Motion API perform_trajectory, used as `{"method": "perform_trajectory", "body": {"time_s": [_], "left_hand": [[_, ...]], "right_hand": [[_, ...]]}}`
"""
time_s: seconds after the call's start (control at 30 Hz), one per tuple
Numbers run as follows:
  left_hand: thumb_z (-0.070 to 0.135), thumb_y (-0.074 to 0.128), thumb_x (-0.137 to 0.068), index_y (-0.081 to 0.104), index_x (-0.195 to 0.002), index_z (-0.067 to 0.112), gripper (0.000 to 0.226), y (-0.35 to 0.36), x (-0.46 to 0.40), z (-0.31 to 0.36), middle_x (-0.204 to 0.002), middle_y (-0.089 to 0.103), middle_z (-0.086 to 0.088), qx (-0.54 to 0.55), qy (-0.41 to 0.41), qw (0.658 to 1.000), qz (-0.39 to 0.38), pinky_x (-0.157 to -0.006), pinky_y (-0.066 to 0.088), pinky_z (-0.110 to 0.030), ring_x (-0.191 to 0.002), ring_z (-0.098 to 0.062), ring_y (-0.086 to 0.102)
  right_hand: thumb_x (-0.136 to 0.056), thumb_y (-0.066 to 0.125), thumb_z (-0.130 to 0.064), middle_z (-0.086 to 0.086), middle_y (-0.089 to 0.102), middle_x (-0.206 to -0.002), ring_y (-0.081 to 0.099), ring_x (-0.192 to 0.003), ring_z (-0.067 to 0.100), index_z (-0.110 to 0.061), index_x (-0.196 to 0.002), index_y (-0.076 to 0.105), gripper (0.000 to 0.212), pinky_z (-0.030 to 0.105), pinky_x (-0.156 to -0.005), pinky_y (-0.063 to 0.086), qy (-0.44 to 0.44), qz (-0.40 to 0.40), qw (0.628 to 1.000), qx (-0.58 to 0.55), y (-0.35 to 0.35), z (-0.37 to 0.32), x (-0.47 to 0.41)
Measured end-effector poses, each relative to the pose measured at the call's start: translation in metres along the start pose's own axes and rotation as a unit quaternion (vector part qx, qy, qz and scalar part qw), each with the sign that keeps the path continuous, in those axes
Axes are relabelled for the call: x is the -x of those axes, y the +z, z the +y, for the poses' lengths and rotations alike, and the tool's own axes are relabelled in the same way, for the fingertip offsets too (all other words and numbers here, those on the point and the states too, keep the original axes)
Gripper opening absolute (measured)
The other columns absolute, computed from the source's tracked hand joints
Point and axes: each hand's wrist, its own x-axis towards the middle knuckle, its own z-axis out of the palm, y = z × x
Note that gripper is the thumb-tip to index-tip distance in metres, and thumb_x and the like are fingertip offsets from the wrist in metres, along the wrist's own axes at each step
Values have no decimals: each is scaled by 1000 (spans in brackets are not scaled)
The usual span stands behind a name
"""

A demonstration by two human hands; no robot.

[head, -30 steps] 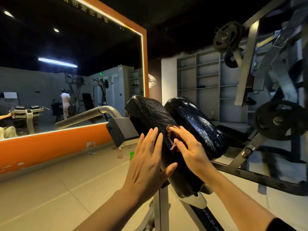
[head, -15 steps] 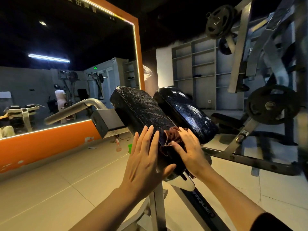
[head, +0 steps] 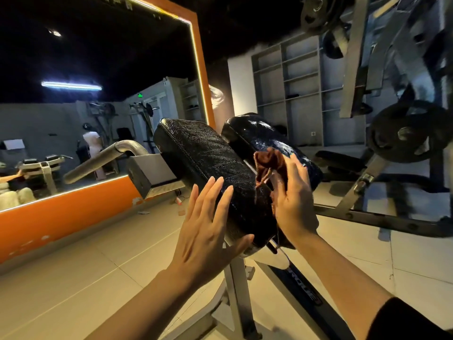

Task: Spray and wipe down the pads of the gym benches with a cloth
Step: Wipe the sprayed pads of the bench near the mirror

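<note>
Head view. At the centre of the frame we see two black bench pads side by side: the left pad [head: 208,168], dull and cracked, and the right pad [head: 264,141], glossy. Our left hand [head: 208,231] lies flat against the lower left face of the left pad, fingers straight and slightly spread, thumb under the pad's lower edge. Our right hand [head: 294,200] holds a reddish-brown cloth [head: 269,163] against the gap between the two pads; the fingers look nearly straight, and we cannot tell whether they curl round the cloth or merely press it. A loose thread hangs from the cloth past the wrist.

Legible writing: white letters on the black frame rail [head: 301,288] at lower centre read roughly "ROUE", the word partly hidden by the pad mount. Characters on the orange mirror frame [head: 203,77] at the top edge are cut off and unreadable. A small green sign in the mirror is too small to read.

The weight plates [head: 404,133] and machine at the right are blurred. A dark sleeve [head: 411,320] is cut off at the lower right corner.
</note>
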Motion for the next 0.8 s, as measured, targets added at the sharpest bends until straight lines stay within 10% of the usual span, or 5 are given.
{"method": "perform_trajectory", "body": {"time_s": [0.17, 0.43, 0.8], "left_hand": [[64, 53, -81, 28, -145, 3, 92, 3, 1, -4, -152, 32, -15, 35, 1, 999, 20, -120, 15, -49, -145, -30, 26], [79, 44, -81, 19, -149, 5, 104, -6, -3, -18, -156, 22, -9, 115, -22, 992, 56, -118, 17, -53, -148, -21, 20], [79, 21, -88, 24, -149, -3, 102, 2, -4, -41, -158, 18, -23, 86, 1, 996, 6, -120, 15, -52, -148, -30, 19]], "right_hand": [[-73, 5, -91, -23, 3, -160, -11, -146, -4, -70, -138, 12, 68, 47, -114, -18, -59, -333, 941, -9, -3, 5, 6], [-79, 8, -87, -23, -8, -161, -22, -147, 9, -64, -144, 3, 69, 67, -112, -11, -132, -297, 946, 2, -7, 25, 9], [-96, 11, -67, -27, 4, -160, -3, -150, 6, -53, -148, 18, 54, 60, -117, 3, -200, -318, 926, 31, -4, 29, 11]]}}
